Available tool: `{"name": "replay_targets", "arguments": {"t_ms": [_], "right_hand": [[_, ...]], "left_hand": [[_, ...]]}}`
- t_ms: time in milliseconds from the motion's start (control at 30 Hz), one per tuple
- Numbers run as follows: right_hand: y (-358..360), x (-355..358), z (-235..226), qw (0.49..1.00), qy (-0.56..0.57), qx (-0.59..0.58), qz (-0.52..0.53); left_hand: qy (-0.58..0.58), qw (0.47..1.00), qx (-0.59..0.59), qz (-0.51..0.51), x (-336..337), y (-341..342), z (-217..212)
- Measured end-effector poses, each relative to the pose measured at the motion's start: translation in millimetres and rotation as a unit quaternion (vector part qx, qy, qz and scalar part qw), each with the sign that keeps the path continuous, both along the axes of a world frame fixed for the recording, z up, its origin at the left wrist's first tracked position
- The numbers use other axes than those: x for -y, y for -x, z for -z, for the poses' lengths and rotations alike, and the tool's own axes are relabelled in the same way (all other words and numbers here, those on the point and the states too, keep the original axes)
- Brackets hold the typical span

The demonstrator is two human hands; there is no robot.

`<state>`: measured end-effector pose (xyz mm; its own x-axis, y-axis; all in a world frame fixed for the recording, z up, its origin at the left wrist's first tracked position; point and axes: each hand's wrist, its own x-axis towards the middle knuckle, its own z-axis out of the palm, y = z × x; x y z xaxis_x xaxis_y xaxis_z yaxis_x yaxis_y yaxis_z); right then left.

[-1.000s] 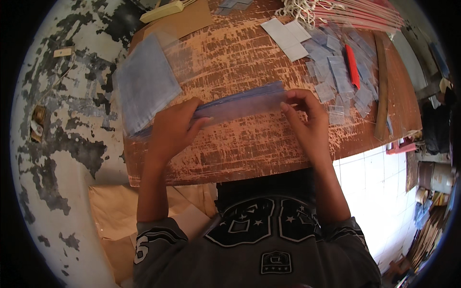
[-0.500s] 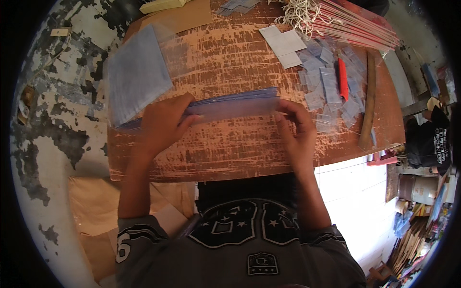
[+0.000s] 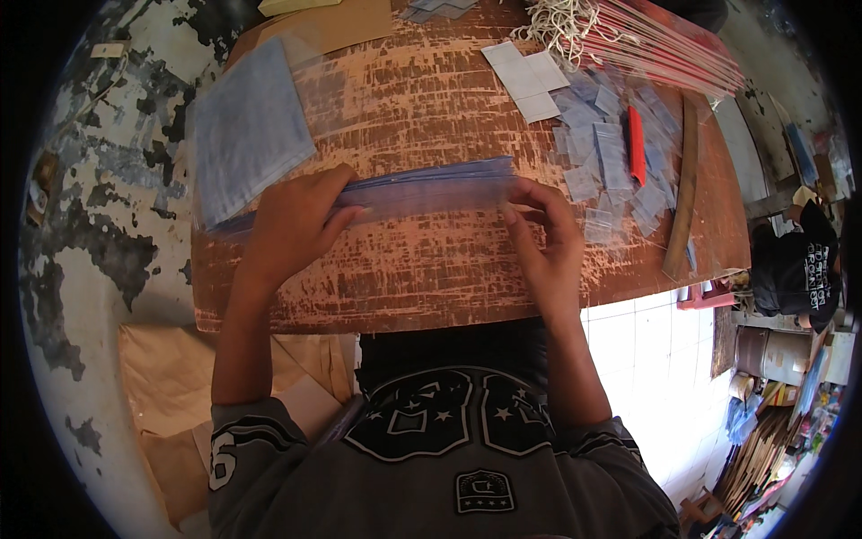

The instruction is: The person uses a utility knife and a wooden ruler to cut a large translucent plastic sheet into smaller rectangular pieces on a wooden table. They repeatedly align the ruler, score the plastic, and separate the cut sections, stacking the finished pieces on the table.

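A long bundle of clear bluish plastic sheets lies across the worn table in front of me, its layered edges along the far side. My left hand is closed over its left part, thumb on the near side and fingers on the far side. At the right end, my right hand pinches the corner between thumb and forefinger, the other fingers curled. Beyond my left hand lies a stack of larger clear plastic sheets; its lower edge runs behind that hand.
On the right of the table lie many small clear plastic pieces, a red cutter, a curved wooden strip and white cards. Behind them are red rods with white strings. Brown paper sits below the table's left edge.
The whole view has shifted slightly left and up. Both hands keep their hold on the plastic sheets, with barely any movement over the table.
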<state>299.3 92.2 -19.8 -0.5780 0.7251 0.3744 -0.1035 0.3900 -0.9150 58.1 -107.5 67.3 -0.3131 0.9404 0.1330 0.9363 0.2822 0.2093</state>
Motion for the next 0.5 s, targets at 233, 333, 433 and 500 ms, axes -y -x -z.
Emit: {"name": "replay_targets", "arguments": {"t_ms": [233,333,433,500], "right_hand": [[2,-4,4,1.000,0.001,-0.005,0.010],[6,-9,4,0.998,0.070,-0.004,0.007],[10,-11,6,0.997,0.073,-0.014,0.015],[12,-9,3,0.998,0.061,-0.011,0.027]], "left_hand": [[0.000,1.000,-0.001,0.001,0,1,1],[0.001,1.000,-0.009,0.002,0,-1,-1],[0.004,1.000,-0.008,-0.003,0,-1,-1],[0.005,1.000,-0.005,-0.005,-1,-1,0]]}}
